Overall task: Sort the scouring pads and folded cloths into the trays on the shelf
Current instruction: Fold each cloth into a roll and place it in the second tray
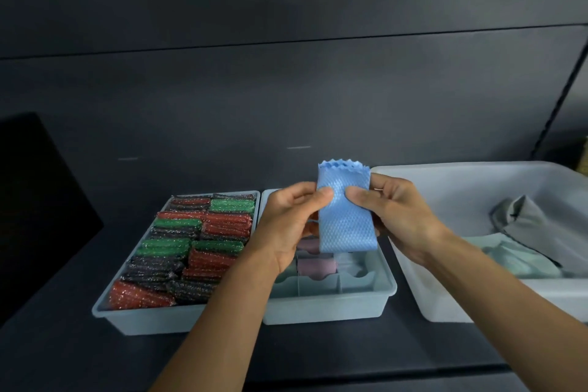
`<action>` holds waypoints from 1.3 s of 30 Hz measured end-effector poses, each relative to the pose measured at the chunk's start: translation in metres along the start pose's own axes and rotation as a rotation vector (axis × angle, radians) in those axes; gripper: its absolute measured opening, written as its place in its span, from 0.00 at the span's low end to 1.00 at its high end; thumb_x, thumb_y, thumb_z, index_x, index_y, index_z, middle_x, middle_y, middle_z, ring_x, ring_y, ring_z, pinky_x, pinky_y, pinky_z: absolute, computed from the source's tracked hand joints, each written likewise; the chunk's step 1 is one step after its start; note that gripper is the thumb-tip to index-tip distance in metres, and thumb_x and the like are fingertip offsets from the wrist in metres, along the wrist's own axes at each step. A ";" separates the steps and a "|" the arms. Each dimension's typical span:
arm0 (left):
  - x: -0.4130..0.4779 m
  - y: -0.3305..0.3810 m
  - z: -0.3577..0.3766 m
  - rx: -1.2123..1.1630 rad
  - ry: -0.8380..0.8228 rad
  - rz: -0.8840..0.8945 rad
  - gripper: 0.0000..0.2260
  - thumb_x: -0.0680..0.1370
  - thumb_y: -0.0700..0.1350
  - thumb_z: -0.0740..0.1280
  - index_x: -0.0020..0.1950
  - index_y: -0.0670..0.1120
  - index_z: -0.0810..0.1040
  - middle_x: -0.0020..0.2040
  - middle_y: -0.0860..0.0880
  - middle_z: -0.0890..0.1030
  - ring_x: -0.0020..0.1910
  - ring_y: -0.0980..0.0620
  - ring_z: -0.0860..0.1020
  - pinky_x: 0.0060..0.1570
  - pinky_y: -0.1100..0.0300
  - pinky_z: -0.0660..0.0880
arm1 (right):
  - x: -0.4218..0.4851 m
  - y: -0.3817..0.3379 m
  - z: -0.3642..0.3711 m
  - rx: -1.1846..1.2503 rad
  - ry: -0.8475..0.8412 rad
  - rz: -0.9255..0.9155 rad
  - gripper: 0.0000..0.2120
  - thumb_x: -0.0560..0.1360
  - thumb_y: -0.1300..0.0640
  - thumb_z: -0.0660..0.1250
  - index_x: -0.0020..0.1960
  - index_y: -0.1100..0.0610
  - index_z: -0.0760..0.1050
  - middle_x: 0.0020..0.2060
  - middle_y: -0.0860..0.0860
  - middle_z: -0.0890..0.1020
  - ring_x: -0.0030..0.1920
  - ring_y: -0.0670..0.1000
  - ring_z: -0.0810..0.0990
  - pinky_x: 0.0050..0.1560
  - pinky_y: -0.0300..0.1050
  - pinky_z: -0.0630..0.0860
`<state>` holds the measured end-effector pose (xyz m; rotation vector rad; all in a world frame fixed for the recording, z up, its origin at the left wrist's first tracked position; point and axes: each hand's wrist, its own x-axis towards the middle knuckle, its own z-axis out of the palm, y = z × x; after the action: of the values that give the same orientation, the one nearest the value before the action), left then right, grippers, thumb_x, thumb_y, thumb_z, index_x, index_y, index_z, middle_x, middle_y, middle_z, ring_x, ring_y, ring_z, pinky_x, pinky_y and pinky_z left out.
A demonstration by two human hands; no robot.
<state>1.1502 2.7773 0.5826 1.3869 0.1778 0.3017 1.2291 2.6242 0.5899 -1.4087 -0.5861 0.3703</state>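
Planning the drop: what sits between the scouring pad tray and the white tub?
Head view: the divided tray, holding pink folded cloths, sits there. The left hand and right hand hold a blue cloth over it.

Scouring pads [191, 248] pack the left tray [143, 318] rim to rim; front compartments [318, 285] of the divided tray [327, 309] lie open from above.

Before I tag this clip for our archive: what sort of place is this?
Probably a shop or stockroom display: a dark shelf with a back panel, a tray packed with red, green and dark scouring pads, and a divided tray beneath the blue cloth.
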 end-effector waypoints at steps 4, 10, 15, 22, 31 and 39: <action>-0.001 0.003 0.000 -0.032 -0.052 0.107 0.06 0.76 0.35 0.68 0.46 0.45 0.82 0.44 0.48 0.83 0.42 0.53 0.81 0.45 0.57 0.78 | -0.004 -0.003 -0.001 0.115 -0.047 -0.032 0.08 0.70 0.64 0.71 0.48 0.58 0.82 0.44 0.60 0.82 0.45 0.62 0.76 0.46 0.61 0.69; -0.004 0.004 -0.002 -0.151 -0.076 -0.018 0.09 0.80 0.40 0.59 0.46 0.46 0.78 0.41 0.48 0.80 0.40 0.52 0.76 0.42 0.56 0.72 | -0.007 -0.002 0.004 -0.113 -0.002 -0.174 0.26 0.74 0.77 0.55 0.33 0.54 0.83 0.34 0.60 0.80 0.37 0.58 0.75 0.39 0.55 0.71; -0.008 -0.003 -0.006 0.088 -0.173 -0.120 0.15 0.77 0.53 0.67 0.55 0.44 0.82 0.49 0.43 0.84 0.44 0.45 0.83 0.44 0.49 0.78 | -0.005 0.000 0.004 -0.246 0.011 -0.234 0.25 0.74 0.77 0.54 0.35 0.56 0.83 0.35 0.61 0.81 0.34 0.64 0.76 0.34 0.55 0.75; -0.008 -0.007 -0.013 0.158 -0.021 0.054 0.08 0.78 0.43 0.69 0.57 0.44 0.80 0.47 0.42 0.86 0.43 0.42 0.85 0.41 0.46 0.83 | -0.004 0.005 0.004 -0.162 -0.010 -0.003 0.13 0.78 0.44 0.61 0.58 0.47 0.79 0.39 0.42 0.82 0.40 0.44 0.80 0.42 0.41 0.75; -0.009 -0.009 -0.014 -0.012 -0.123 0.126 0.10 0.75 0.39 0.69 0.52 0.50 0.84 0.38 0.42 0.83 0.33 0.46 0.82 0.36 0.54 0.81 | -0.004 0.009 0.001 0.162 -0.158 0.036 0.10 0.71 0.63 0.68 0.50 0.55 0.83 0.38 0.59 0.76 0.31 0.52 0.70 0.33 0.41 0.72; 0.004 -0.006 -0.024 0.012 -0.252 0.087 0.13 0.76 0.38 0.62 0.42 0.45 0.86 0.38 0.42 0.83 0.36 0.44 0.82 0.39 0.52 0.82 | -0.001 0.003 -0.005 0.088 -0.172 0.093 0.13 0.74 0.62 0.60 0.38 0.60 0.82 0.35 0.55 0.78 0.36 0.54 0.72 0.36 0.43 0.73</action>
<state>1.1473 2.8002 0.5724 1.4331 -0.0892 0.1954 1.2315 2.6200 0.5869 -1.3301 -0.6377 0.5890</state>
